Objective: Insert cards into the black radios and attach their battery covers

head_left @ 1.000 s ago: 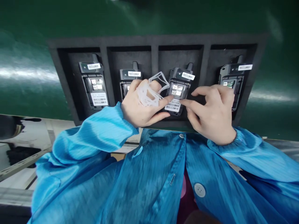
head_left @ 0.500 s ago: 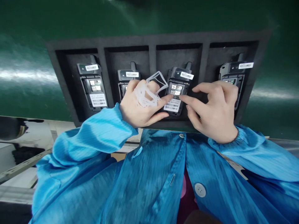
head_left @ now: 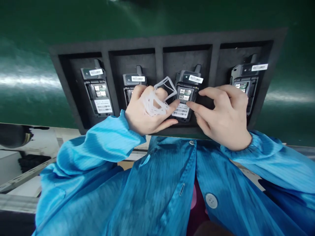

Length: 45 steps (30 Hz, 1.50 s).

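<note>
Third from the left in the tray lies a black handheld radio (head_left: 180, 101), its back bay bare, showing metal card slots and a white barcode label (head_left: 180, 111). My left hand (head_left: 150, 109) has its index fingertip on the label's upper left edge, with the thumb stretched out below. White sticker-frame strips (head_left: 155, 103) hang over its knuckles, one loop jutting toward the radio. From the right, my right hand (head_left: 222, 114) touches the label's upper right edge with its index fingertip, its fingers apart. Whatever is under the fingertips is hidden.
The black foam tray (head_left: 159, 60) rests on a green tabletop (head_left: 157, 19). Similar radios lie in its other compartments: a left one (head_left: 98, 91), one partly behind my left hand (head_left: 135, 78), and a right one (head_left: 246, 78). The table's front edge runs close to my blue coat (head_left: 157, 183).
My right hand has shifted slightly left, its index finger still at the label's top edge. The left hand stays nearly in place.
</note>
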Tool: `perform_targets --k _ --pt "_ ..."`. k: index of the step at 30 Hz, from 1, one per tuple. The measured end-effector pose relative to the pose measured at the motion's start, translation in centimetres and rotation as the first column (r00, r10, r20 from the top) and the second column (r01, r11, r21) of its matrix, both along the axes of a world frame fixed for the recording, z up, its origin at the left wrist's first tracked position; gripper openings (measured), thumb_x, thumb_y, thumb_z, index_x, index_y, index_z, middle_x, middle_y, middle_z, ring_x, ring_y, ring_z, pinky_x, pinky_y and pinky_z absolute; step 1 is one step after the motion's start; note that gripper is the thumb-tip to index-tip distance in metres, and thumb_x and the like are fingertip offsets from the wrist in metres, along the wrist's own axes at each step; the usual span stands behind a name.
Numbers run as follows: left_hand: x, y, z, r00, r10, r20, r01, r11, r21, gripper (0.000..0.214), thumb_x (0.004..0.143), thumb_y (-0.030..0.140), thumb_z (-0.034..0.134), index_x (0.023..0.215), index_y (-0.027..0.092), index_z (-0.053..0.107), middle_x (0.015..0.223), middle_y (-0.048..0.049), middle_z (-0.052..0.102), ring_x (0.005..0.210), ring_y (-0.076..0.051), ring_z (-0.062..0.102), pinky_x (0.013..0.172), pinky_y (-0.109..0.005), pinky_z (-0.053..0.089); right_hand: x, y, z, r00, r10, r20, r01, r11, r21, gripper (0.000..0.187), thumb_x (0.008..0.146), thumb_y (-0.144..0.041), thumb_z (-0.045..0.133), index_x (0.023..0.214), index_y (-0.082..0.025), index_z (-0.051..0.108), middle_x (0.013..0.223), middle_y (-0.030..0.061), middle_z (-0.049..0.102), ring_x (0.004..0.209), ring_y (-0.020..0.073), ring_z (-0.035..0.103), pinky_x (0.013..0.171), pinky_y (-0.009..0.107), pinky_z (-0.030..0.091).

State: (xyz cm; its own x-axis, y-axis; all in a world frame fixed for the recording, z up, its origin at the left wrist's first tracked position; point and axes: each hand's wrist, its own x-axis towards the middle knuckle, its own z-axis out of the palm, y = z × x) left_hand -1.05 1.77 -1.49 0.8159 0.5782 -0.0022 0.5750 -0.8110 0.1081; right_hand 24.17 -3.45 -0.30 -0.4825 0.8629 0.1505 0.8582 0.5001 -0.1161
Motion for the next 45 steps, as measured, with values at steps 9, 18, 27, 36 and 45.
perform_targets --k 9,18,27,36,45 --pt "1.0 0.8 0.6 0.997 0.074 -0.026 -0.074 0.997 0.001 0.071 0.09 0.07 0.034 0.145 0.025 0.043 0.122 -0.0166 0.055 0.1 -0.034 0.052 0.083 -0.047 0.035 -0.1 0.9 0.5 0.997 -0.075 -0.024 0.075 0.997 -0.008 0.038 0.09 -0.033 0.058 0.127 -0.024 0.058 0.135 0.0082 0.049 0.122 0.0356 0.044 0.099 0.053 0.041" --pt "1.7 1.2 0.1 0.99 0.137 0.019 -0.135 0.986 -0.097 0.068 0.091 0.067 0.035 0.14 0.022 0.05 0.131 -0.0196 0.054 0.112 -0.038 0.051 0.086 -0.052 0.036 -0.7 1.2 0.7 0.996 -0.081 0.032 0.084 0.993 -0.08 0.039 0.093 -0.031 0.052 0.132 -0.022 0.053 0.136 0.013 0.047 0.125 0.0383 0.042 0.096 0.055 0.04" --pt "0.8 0.3 1.0 0.991 0.131 0.011 -0.13 0.991 -0.04 0.066 0.092 0.063 0.04 0.145 0.024 0.045 0.126 -0.0193 0.056 0.115 -0.037 0.05 0.091 -0.052 0.035 0.1 -1.5 0.0 0.975 -0.067 -0.213 0.063 0.998 -0.024 0.033 0.088 -0.031 0.06 0.118 -0.018 0.06 0.119 0.01 0.057 0.112 0.0297 0.05 0.093 0.046 0.043" --pt "0.8 -2.1 0.6 0.926 -0.104 0.363 0.041 0.983 0.177 0.052 0.09 0.052 0.046 0.133 0.026 0.059 0.1 -0.0097 0.053 0.084 -0.021 0.049 0.077 -0.04 0.038 1.2 -4.7 -3.1 0.992 0.094 -0.084 -0.091 0.995 0.036 0.025 0.088 -0.039 0.065 0.101 -0.019 0.061 0.106 0.0056 0.063 0.088 0.0215 0.05 0.074 0.035 0.04" --pt "-0.2 -2.6 0.1 0.785 -0.155 0.6 0.172 0.985 0.029 0.043 0.088 0.042 0.051 0.123 0.021 0.065 0.101 -0.0093 0.049 0.088 -0.021 0.048 0.078 -0.037 0.043 1.6 -5.0 -3.6 0.995 0.054 -0.078 -0.052 0.998 0.02 0.025 0.087 -0.039 0.066 0.101 -0.02 0.06 0.103 0.0054 0.063 0.085 0.0204 0.05 0.07 0.034 0.038"
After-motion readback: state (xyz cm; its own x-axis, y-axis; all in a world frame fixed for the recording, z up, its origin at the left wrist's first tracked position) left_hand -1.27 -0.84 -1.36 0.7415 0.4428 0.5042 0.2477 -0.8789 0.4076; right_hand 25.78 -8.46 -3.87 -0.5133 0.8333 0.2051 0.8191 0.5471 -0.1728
